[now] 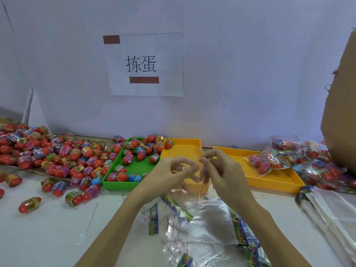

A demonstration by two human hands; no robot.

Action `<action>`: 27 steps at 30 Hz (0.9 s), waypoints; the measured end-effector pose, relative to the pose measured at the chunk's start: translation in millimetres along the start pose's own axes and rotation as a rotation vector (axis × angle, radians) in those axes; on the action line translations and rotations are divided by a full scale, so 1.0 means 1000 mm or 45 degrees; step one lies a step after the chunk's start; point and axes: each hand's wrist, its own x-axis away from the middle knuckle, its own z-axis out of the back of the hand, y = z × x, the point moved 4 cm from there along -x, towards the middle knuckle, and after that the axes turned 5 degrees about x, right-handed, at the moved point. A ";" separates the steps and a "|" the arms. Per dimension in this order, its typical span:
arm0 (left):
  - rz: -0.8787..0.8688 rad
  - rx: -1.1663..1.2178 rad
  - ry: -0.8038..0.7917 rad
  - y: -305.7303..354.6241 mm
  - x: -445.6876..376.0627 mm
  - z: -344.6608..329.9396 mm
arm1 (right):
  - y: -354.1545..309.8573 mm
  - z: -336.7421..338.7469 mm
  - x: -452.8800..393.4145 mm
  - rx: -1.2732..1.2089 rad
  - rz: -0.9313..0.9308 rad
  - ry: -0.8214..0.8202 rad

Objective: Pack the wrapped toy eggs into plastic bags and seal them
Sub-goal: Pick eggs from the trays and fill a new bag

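Note:
My left hand and my right hand are raised together above the table, fingers curled, pinching the top of a clear plastic bag that hangs between them; the image is blurred here. Several wrapped toy eggs lie in the green tray, one of them a blue egg. A big heap of wrapped eggs covers the table's left side. One egg sits in the middle yellow tray. A filled bag of eggs lies in the right yellow tray.
Empty clear bags with colourful header strips lie on the white table below my hands. A stack of bags is at the right. More filled bags pile at far right beside a cardboard box. A paper sign hangs on the back wall.

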 end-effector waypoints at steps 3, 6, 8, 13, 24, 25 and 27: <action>0.008 -0.101 0.523 -0.005 -0.003 0.033 | 0.002 0.000 0.001 0.051 -0.007 0.011; 0.192 -0.806 1.048 -0.019 0.015 0.087 | 0.002 -0.003 0.002 0.142 0.013 -0.020; 0.482 -1.168 1.090 -0.036 0.028 0.116 | 0.002 -0.007 0.002 0.182 0.022 -0.037; 0.662 -1.018 1.082 -0.055 0.036 0.137 | -0.001 -0.019 0.004 0.218 0.004 -0.102; 0.516 -0.636 1.225 -0.063 0.037 0.147 | 0.005 -0.027 0.006 0.260 -0.047 -0.206; 0.478 -0.532 1.283 -0.061 0.038 0.147 | 0.005 -0.027 0.006 0.259 -0.050 -0.210; 0.391 -0.361 1.388 -0.055 0.038 0.147 | 0.004 -0.026 0.006 0.247 -0.051 -0.216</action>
